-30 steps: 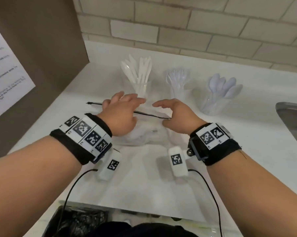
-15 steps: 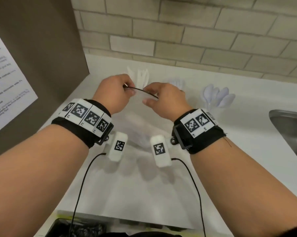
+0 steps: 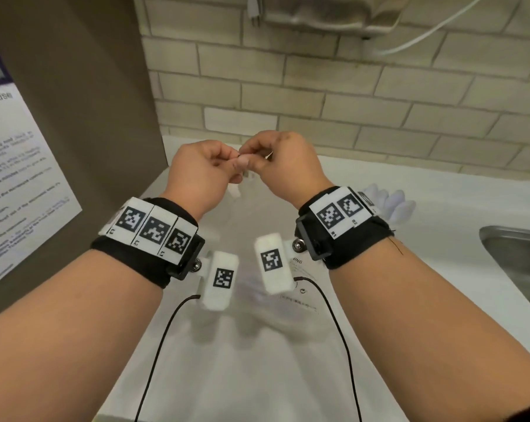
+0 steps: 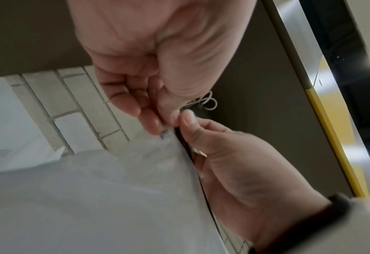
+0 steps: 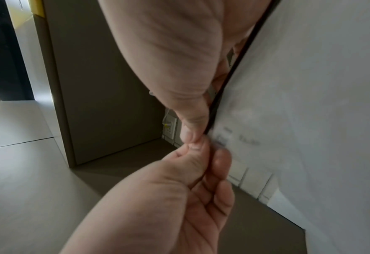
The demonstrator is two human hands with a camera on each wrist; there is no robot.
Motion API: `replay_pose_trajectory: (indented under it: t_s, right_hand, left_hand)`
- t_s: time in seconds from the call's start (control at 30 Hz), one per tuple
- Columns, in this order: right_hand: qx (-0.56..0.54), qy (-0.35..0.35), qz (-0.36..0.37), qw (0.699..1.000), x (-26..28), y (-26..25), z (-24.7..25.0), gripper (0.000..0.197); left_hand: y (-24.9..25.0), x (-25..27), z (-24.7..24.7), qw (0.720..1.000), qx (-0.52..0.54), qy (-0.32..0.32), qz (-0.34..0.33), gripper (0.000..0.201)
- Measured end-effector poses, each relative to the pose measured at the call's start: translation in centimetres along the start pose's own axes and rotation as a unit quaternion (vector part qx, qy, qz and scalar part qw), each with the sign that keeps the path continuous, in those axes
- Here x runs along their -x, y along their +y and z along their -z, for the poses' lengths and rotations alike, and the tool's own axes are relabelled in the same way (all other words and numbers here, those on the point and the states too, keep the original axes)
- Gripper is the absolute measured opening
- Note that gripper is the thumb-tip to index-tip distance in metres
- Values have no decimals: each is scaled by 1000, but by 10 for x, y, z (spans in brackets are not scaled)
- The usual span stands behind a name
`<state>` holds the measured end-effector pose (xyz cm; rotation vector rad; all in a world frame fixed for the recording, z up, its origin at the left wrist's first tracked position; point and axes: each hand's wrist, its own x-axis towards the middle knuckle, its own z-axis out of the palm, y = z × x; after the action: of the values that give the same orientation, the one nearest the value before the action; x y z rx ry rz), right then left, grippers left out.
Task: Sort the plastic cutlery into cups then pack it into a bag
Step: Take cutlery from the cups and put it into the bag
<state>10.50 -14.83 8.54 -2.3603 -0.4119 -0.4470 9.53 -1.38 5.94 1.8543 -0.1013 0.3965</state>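
Two hands meet above surface [image 3: 425, 208]: left hand [image 3: 196, 172] and right hand [image 3: 288, 166] both pinching bag [image 4: 92, 189] at black top strip [image 5: 229, 77], fingertips touching. Bag hangs below grip, long axis vertical. Spoons [image 3: 391, 205] stand beyond right wrist, nearer right hand.

Translucent frosted plastic bag [image 3: 275, 306]: thin, soft film, matt, faint printed text; black zip strip [image 5: 227, 86] along mouth, smooth plastic. White table [image 3: 440, 248]: smooth, slight sheen. Pale brick wall [image 3: 349, 95]: matt, rough joints. Grey metal sink [image 3: 519, 257]: brushed, glossy. White plastic spoons [image 3: 394, 205]: smooth, semi-gloss. Black wrist straps [image 3: 135, 257]: cloth, matt. Printed notice [image 3: 13, 178]: paper, flat.
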Motion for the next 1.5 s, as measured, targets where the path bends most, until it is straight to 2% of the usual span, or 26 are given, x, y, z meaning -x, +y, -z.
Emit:
replay_pose_trajectory:
  t_s: [0.1,0.2,0.3,0.37,0.4,0.47,0.53,0.6,0.67,0.73,0.8,0.87,0.93,0.97,1.0,1.07,1.17,1.23,1.3,1.37,1.43,1.5]
  right_hand:
    - [100,-1,1,995,-3,-7,2,11]
    - [177,-15,-9,984,5,0,17,12]
    - [259,-36,-62,963,15,17,49,7]
    - [289,-20,-78,954,17,20,68,8]
    - [297,-5,-66,953,17,20,74,9]
    - [298,20,-33,954,13,17,79,11]
    - [280,20,-14,960,7,12,81,12]
    - [266,14,3,964,4,7,82,12]
    - [269,9,20,963,-1,5,84,14]
    - [259,10,12,966,-3,9,87,18]
    - [220,31,-6,975,-4,16,91,16]
    - [187,83,-15,979,-3,18,89,5]
    - [164,128,-28,978,0,11,76,23]
    - [159,127,-44,978,2,4,67,34]
    - [143,103,-66,982,6,-5,59,47]
    - [22,38,-131,990,8,-14,45,66]
    - [-195,1,-215,957,7,-15,35,56]
    - [-256,-6,-222,941,6,-16,31,46]
    - [-271,-1,-216,938,4,-14,30,36]
    - [-300,23,-229,926,3,-7,30,28]
    - [-387,39,-261,883,3,-1,34,14]
    - [-503,48,-290,813,4,1,39,22]
  left_hand:
    - [2,-3,-2,999,-24,35,-6,17]
    - [0,-13,15,994,-21,108,7,25]
    - [-9,-20,43,978,-52,199,30,20]
    - [-6,-18,53,969,-80,230,39,13]
    - [-2,-17,53,967,-114,224,35,7]
    - [15,-12,47,949,-250,194,1,20]
    - [36,-5,33,920,-351,141,-102,27]
    - [51,-2,16,905,-381,73,-175,32]
    - [58,-5,5,900,-395,13,-183,33]
    - [65,-10,2,904,-399,-19,-153,28]
    - [70,-15,5,922,-368,7,-122,22]
    - [73,-16,5,941,-326,20,-93,17]
    - [74,-15,0,960,-277,6,-47,13]
    - [75,-14,-3,970,-240,0,-24,12]
    - [75,-15,-7,982,-191,-11,-1,13]
    - [80,-14,-9,995,-55,-51,68,9]
    - [85,-11,-5,973,83,-118,178,14]
    - [84,-8,-3,954,105,-155,233,11]
    - [83,-7,-2,950,110,-144,254,18]
    - [81,-8,1,962,93,-96,239,20]
    - [75,-11,6,968,107,-41,222,23]
    - [70,-10,9,957,177,-17,230,28]
